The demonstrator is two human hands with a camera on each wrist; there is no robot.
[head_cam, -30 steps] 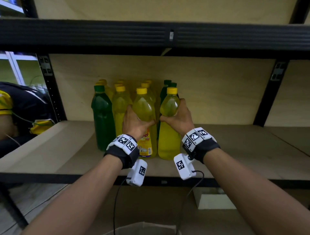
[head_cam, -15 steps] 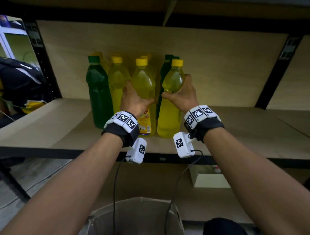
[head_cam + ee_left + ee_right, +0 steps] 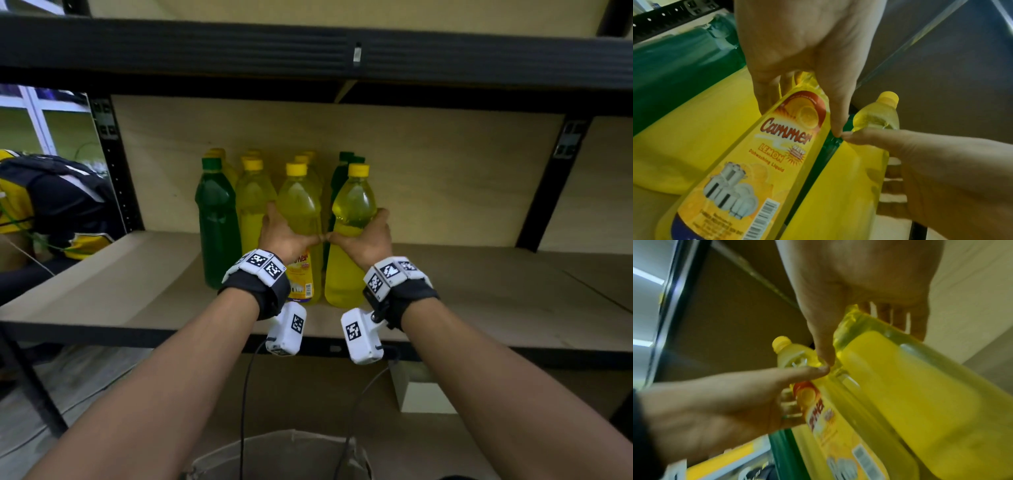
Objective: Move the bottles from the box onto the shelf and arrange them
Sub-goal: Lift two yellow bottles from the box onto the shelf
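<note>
Head view, left to right: a green bottle [image 3: 216, 219] stands at the front of the shelf [image 3: 102, 291], then a yellow bottle [image 3: 251, 209], more rows behind them. Next, the left hand [image 3: 286, 236] has its fingers [image 3: 766, 91] wrapped around the labelled yellow bottle [image 3: 301, 219] (a lemon dishwashing liquid). Just beside it, the right hand [image 3: 364, 240] grips the plain yellow bottle [image 3: 349, 240], fingers clamped round it. Both bottles stand upright on the shelf, thumbs touching between them.
</note>
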